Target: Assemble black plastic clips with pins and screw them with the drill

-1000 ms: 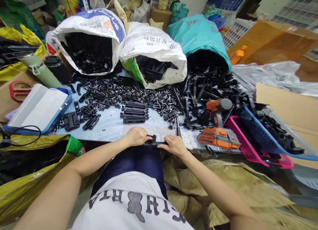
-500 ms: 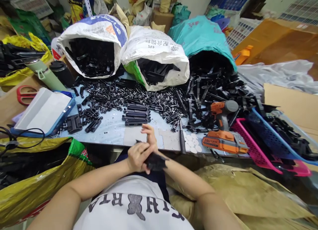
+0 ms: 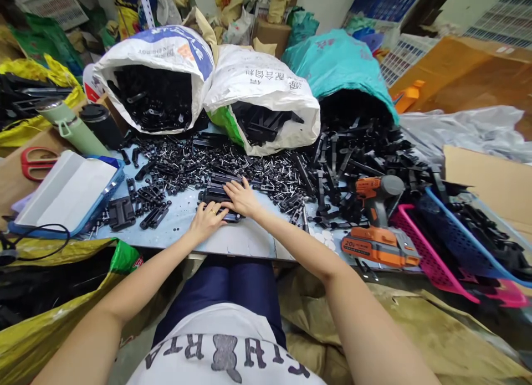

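Black bars [image 3: 211,197] are lying near the front edge of the table [image 3: 153,235], likely light, stiff, best held by their ends; the right hand [image 3: 243,199] is resting spread, the left hand [image 3: 208,221] curling, grip unclear.

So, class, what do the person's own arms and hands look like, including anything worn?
No sleeves cover the visible arms. The left hand is ungloved, with a yellowish ring on one finger; the right hand is ungloved, with no ring visible.
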A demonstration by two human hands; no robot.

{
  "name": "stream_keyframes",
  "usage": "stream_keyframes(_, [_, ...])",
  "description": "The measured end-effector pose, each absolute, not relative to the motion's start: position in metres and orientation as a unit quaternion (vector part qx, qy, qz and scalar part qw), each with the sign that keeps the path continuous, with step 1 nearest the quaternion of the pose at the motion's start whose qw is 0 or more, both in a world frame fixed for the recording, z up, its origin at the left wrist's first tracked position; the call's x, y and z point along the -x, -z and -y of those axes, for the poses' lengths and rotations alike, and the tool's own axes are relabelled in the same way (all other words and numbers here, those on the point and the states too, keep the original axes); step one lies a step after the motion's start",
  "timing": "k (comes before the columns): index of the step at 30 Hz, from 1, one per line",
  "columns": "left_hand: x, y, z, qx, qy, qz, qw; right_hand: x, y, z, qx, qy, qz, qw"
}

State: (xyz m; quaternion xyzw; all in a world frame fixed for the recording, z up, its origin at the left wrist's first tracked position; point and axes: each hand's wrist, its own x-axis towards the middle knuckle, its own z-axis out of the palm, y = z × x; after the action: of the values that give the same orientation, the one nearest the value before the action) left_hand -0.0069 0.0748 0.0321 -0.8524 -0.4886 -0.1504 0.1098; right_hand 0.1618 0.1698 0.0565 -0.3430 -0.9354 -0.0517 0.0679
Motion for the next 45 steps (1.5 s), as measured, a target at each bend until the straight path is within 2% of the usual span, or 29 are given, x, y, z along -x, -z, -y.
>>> stream_keyframes(5, [0.011,-0.023,-0.063,0.877,0.135,0.455,0.074,-0.157,-0.056,-0.161,0.280,0.028,0.958,0.060])
stream_keyframes(10, [0.015,-0.023,-0.061,0.864,0.150,0.475,0.071,-0.161,-0.065,-0.178,0.245,-0.047,0.965,0.075])
stream_keyframes(13, [0.011,-0.028,-0.068,0.857,0.156,0.488,0.056,-0.176,-0.080,-0.226,0.310,-0.035,0.943,0.119])
stream_keyframes(17, [0.000,-0.039,-0.074,0.851,0.170,0.497,0.022,-0.197,-0.102,-0.317,0.469,0.027,0.870,0.148])
stream_keyframes(23, [0.032,-0.064,-0.116,0.706,0.255,0.661,0.005,-0.211,-0.104,-0.391,0.599,0.090,0.791,0.087])
stream_keyframes(28, [0.090,-0.082,-0.168,0.525,0.203,0.826,0.028,-0.217,-0.098,-0.387,0.588,0.145,0.791,0.086])
stream_keyframes(33, [0.125,-0.087,-0.181,0.417,0.192,0.888,-0.004,-0.236,-0.111,-0.361,0.587,0.135,0.790,0.115])
stream_keyframes(36, [0.133,-0.082,-0.184,0.401,0.201,0.894,0.002,-0.250,-0.113,-0.330,0.588,0.051,0.779,0.211])
stream_keyframes(38, [0.133,-0.079,-0.192,0.395,0.200,0.897,-0.002,-0.256,-0.110,-0.300,0.580,-0.076,0.752,0.303])
stream_keyframes(40, [0.132,-0.079,-0.205,0.375,0.187,0.908,-0.027,-0.259,-0.103,-0.262,0.563,-0.252,0.690,0.380])
stream_keyframes(43, [0.130,-0.082,-0.224,0.335,0.161,0.925,-0.076,-0.258,-0.090,-0.199,0.509,-0.511,0.548,0.422])
stream_keyframes(45, [0.133,-0.083,-0.231,0.330,0.151,0.927,-0.099,-0.253,-0.082,-0.160,0.460,-0.628,0.471,0.415])
